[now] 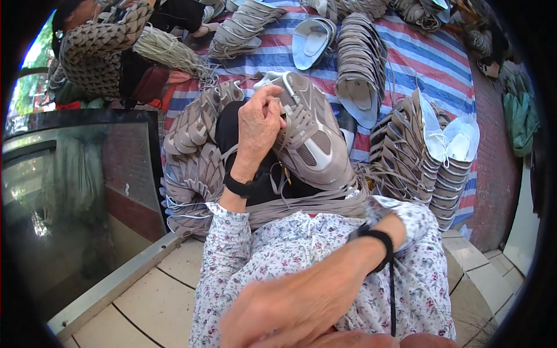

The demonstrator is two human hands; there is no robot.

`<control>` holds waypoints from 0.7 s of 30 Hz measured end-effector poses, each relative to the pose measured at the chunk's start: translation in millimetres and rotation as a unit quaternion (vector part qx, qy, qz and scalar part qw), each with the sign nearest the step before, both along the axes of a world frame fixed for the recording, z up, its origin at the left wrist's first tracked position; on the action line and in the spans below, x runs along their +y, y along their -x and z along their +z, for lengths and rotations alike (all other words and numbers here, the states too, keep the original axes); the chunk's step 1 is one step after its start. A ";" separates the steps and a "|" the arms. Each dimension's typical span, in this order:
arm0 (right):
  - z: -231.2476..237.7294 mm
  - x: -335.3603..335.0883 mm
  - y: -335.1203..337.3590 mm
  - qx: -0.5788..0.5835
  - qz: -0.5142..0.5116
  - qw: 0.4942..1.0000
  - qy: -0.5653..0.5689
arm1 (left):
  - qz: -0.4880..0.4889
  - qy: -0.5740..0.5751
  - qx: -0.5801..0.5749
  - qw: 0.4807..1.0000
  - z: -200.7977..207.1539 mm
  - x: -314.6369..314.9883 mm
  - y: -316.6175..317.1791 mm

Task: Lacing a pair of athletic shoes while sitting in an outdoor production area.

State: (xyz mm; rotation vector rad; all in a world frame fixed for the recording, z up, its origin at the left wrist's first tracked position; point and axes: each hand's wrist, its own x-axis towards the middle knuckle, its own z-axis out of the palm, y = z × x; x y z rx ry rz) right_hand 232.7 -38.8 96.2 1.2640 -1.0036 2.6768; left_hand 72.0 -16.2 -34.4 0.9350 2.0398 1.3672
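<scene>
A grey-brown sneaker upper [308,158] with a mesh toe and pale trim lies across my lap, its toe toward me. My left hand [259,123] is closed at the side of its lacing, fingers curled against the upper; a lace end may be in them, but I cannot make it out. My right hand [264,316] crosses low in front of my chest, apart from the upper, smeared by motion so its fingers do not show clearly. A bundle of long grey-brown laces [296,207] stretches over my lap beneath the toe.
Stacked uppers [361,64] stand ahead on a striped sheet [426,55]; further stacks are at right [406,145] and beside my left arm [194,130]. Another person [104,52] sits at far left by a pale lace bundle [174,52]. A dark-framed glass panel [81,180] stands left.
</scene>
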 end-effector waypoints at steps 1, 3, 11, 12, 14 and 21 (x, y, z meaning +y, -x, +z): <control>-9.8 23.2 2.0 -0.036 -0.129 0.986 -0.097 | 0.012 -0.001 0.003 1.000 -0.1 -5.2 4.0; -48.2 69.6 24.0 -0.068 -0.493 0.807 -0.318 | 0.036 0.002 0.216 0.976 -0.2 -10.6 5.6; -136.0 162.8 43.7 -0.179 -0.559 0.637 -0.500 | -0.053 0.067 0.308 0.948 3.4 -16.1 31.3; -136.3 162.5 43.6 -0.157 -0.567 0.615 -0.524 | -0.075 0.063 0.249 0.964 3.6 -15.7 35.1; -134.0 160.2 42.2 -0.136 -0.573 0.593 -0.549 | -0.105 0.052 0.164 0.979 2.7 -13.2 39.2; -131.1 160.9 32.7 -0.146 -0.533 0.573 -0.605 | -0.086 0.042 0.127 0.987 -1.6 -11.1 27.7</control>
